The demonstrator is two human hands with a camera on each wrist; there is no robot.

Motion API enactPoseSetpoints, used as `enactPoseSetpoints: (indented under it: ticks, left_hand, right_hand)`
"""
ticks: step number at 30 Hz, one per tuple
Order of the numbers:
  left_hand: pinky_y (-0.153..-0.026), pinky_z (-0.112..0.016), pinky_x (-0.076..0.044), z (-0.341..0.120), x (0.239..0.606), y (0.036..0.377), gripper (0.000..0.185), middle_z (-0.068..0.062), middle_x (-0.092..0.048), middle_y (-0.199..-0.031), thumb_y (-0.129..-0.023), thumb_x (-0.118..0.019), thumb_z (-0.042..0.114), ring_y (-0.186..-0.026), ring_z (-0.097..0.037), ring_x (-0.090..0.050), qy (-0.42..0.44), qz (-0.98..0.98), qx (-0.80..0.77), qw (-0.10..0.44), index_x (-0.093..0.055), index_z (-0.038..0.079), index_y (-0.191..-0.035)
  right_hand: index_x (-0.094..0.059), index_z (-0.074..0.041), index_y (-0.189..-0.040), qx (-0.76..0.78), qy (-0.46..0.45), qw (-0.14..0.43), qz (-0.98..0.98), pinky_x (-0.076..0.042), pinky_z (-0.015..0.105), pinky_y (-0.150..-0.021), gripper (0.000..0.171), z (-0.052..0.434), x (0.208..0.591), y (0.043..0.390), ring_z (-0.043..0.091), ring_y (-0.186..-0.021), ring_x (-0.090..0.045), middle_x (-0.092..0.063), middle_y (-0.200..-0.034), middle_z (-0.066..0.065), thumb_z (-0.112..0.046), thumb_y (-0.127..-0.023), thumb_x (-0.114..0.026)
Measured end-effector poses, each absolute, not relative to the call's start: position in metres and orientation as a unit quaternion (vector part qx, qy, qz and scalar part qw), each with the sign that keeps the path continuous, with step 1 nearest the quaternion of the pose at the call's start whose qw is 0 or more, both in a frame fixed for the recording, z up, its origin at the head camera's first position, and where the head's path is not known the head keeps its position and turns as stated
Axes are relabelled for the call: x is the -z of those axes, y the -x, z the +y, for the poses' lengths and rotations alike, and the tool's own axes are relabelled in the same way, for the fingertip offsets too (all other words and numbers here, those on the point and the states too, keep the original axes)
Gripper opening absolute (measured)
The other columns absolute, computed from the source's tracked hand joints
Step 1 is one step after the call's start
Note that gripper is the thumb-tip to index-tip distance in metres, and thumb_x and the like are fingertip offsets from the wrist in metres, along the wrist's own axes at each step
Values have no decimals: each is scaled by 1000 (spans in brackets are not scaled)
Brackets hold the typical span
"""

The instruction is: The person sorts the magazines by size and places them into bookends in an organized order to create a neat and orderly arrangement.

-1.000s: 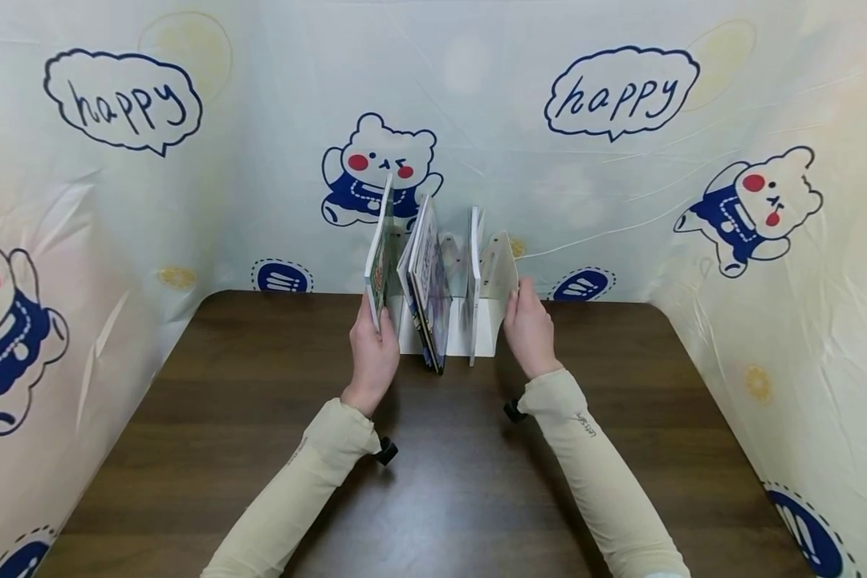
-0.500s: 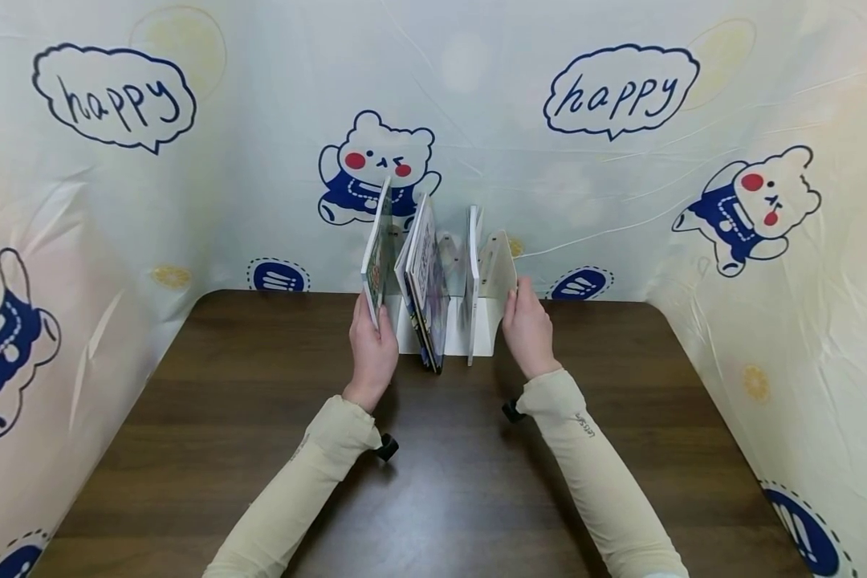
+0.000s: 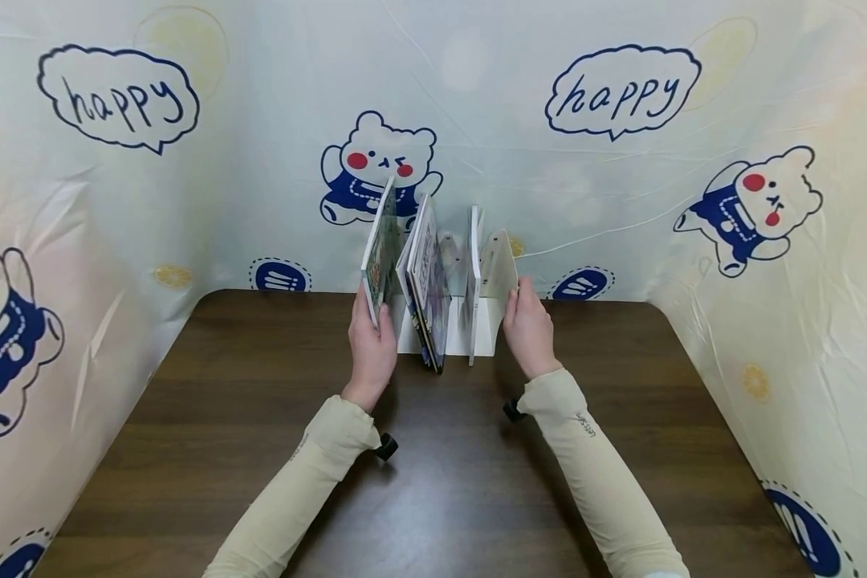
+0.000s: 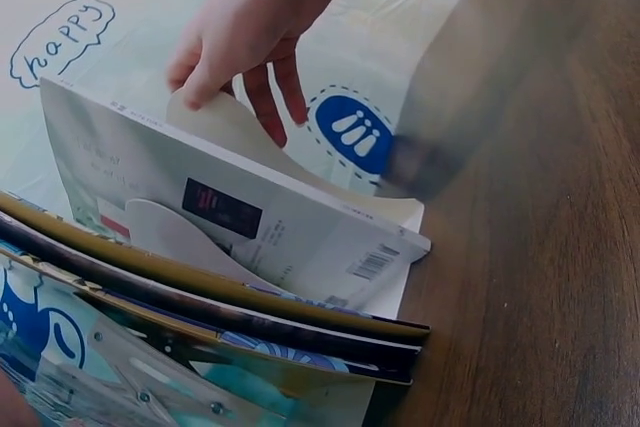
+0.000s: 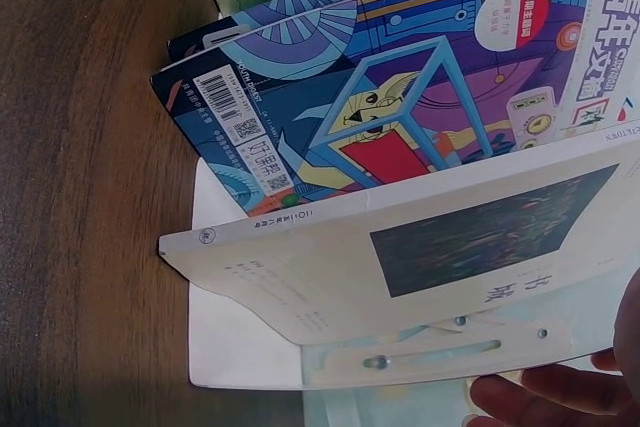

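Note:
A white book rack [image 3: 459, 333] stands near the table's back edge with upright dividers. My left hand [image 3: 372, 349] grips the near edge of the leftmost book [image 3: 378, 257], which has a green cover, thumb on its right face and fingers on its left. My right hand [image 3: 531, 333] pinches the rack's right end panel [image 3: 502, 265], thumb over the edge in the left wrist view. Between the hands, colourful magazines [image 5: 340, 97] lean together, and a thin white book [image 5: 300, 267] stands upright to their right. The left hand's fingertips are hidden behind the leftmost book.
The dark wooden table [image 3: 441, 482] extends in front of the rack and to both sides. Behind it hangs a pale curtain [image 3: 477, 96] printed with bears and "happy" bubbles, close to the rack. More curtain hangs at the left and right.
The leftmost book has turned slightly, so more of its green cover shows, and the left hand has shifted a little with it. The right hand and the rack stay in place.

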State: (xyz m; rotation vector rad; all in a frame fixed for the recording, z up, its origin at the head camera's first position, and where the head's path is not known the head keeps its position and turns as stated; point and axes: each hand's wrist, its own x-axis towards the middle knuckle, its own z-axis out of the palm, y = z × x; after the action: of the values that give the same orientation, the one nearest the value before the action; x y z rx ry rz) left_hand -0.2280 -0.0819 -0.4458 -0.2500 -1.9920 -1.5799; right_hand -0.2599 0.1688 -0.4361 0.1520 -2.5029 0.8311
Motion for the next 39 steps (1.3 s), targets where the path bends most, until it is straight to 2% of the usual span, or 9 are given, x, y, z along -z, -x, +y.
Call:
enactPoseSetpoints:
  ticks: [8, 14, 20, 24, 27, 32, 39]
  left_hand:
    - [-117, -53, -40, -82, 445, 229, 63, -10, -41, -161, -105, -47, -5, -147, -26, -42, 90, -729, 619, 277, -34, 16, -163]
    - [-119, -51, -38, -82, 444, 230, 65, -3, -41, -163, -104, -42, -5, -148, -22, -42, 85, -712, 648, 257, -34, 20, -163]
    - [-118, -53, -37, -80, 436, 226, 62, -14, -39, -163, -104, -43, -9, -149, -31, -41, 83, -705, 656, 254, -32, 9, -162]
    - [-114, -58, -41, -83, 434, 222, 62, -20, -39, -162, -103, -43, -11, -146, -37, -43, 95, -703, 658, 252, -31, 3, -162]
    - [-112, -57, -43, -88, 438, 220, 64, -15, -38, -164, -103, -46, -8, -146, -35, -44, 105, -710, 653, 244, -30, 9, -163]
    - [-115, -54, -41, -99, 446, 213, 68, -5, -39, -163, -105, -54, 1, -145, -28, -46, 119, -725, 641, 221, -30, 21, -164]
    - [-114, -63, -40, -109, 451, 199, 62, -6, -45, -159, -105, -60, 13, -145, -24, -45, 131, -751, 612, 212, -34, 14, -162]
  right_hand:
    - [-52, 5, -125, -310, -58, 245, -917, -57, 62, -72, 21, 169, 438, 262, 49, -91, -70, -68, -110, 30, -10, -110, -47]
    - [-52, 4, -127, -307, -58, 241, -919, -56, 60, -66, 23, 168, 439, 261, 46, -84, -70, -69, -106, 28, -12, -111, -46]
    - [-52, 5, -129, -310, -64, 243, -917, -57, 58, -65, 26, 168, 438, 260, 44, -85, -71, -69, -110, 27, -13, -111, -46]
    - [-51, 4, -132, -321, -69, 236, -915, -58, 59, -70, 29, 168, 437, 258, 44, -92, -71, -69, -117, 27, -16, -112, -45]
    - [-50, 4, -136, -329, -72, 225, -914, -58, 60, -76, 32, 169, 438, 256, 44, -99, -71, -68, -123, 27, -17, -111, -46]
    - [-52, 4, -133, -331, -71, 207, -918, -58, 60, -76, 31, 175, 444, 247, 43, -97, -70, -68, -121, 26, -14, -109, -50]
    - [-56, 2, -130, -338, -74, 191, -919, -56, 56, -79, 29, 185, 451, 228, 36, -95, -68, -69, -118, 18, -17, -108, -53]
